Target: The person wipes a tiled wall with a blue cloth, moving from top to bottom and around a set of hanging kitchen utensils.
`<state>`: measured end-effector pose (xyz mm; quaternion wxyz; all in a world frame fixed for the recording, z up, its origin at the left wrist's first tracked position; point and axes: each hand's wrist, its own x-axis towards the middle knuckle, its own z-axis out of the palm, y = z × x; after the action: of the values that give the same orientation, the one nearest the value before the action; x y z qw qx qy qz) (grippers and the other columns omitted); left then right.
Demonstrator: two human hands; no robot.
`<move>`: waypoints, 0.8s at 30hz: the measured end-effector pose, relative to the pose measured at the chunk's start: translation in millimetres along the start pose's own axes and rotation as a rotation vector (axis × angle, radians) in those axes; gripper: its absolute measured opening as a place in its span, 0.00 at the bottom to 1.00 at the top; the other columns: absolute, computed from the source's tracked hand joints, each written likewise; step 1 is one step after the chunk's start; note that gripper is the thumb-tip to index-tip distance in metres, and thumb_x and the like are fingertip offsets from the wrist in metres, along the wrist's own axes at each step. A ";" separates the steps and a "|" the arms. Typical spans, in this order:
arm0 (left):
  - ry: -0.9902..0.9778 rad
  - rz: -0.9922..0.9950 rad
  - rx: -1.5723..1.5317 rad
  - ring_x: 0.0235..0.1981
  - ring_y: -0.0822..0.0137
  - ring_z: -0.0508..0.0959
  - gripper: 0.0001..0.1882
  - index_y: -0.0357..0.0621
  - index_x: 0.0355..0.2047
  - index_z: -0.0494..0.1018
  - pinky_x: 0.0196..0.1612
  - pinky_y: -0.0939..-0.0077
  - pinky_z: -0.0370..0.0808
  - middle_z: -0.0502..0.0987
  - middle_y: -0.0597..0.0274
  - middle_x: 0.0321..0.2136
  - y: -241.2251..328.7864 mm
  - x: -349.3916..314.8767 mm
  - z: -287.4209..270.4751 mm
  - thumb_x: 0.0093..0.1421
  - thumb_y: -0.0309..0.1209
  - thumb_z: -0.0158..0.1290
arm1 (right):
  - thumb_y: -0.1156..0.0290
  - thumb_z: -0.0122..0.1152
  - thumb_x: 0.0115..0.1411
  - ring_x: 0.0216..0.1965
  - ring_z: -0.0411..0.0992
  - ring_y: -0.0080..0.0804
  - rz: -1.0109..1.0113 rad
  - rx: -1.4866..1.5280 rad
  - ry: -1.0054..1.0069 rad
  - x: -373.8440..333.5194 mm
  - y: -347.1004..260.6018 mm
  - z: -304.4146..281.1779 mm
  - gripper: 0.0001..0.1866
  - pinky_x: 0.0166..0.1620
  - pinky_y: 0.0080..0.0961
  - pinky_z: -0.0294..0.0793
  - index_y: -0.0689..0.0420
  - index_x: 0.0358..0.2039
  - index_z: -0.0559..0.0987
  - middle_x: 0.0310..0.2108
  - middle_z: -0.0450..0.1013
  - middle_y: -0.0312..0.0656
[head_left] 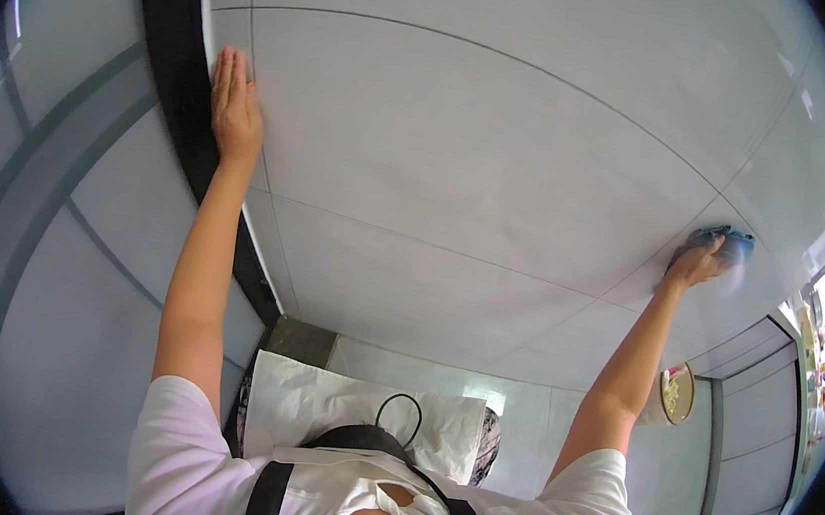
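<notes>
A wall of large, glossy white tiles (pixel 466 132) with thin dark joints fills the view ahead of me. Stretched up at the left, my left hand (pixel 235 113) lies flat against the wall's edge beside a black frame, fingers straight and close together, holding nothing. Far out to the right, my right hand (pixel 698 262) presses a crumpled dark blue-green cloth (pixel 726 242) to the tiles, close to a crossing of joints. Its fingers are wrapped over the cloth and partly hidden by it.
The black frame (pixel 177 62) runs down the left, next to grey-white panels. Below my right forearm stands a round bucket (pixel 677 394) with pale contents. A white sheet (pixel 298 391) hangs in front of my body over the glossy floor (pixel 526 425). Small colourful items line a shelf at far right.
</notes>
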<state>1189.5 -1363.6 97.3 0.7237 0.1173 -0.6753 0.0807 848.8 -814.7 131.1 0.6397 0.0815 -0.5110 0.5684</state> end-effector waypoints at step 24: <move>-0.249 -0.124 -0.197 0.62 0.53 0.55 0.23 0.41 0.57 0.61 0.63 0.65 0.53 0.57 0.49 0.60 -16.0 -10.3 -19.3 0.60 0.20 0.35 | 0.57 0.68 0.36 0.60 0.52 0.38 -0.694 -0.097 -1.069 -286.9 -176.5 39.8 0.23 0.61 0.49 0.44 0.46 0.37 0.78 0.49 0.64 0.32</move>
<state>1211.6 -1373.1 84.9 0.6459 0.0964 -0.7559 -0.0460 1017.8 -1086.8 19.5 0.4462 0.4855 -0.7287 0.1851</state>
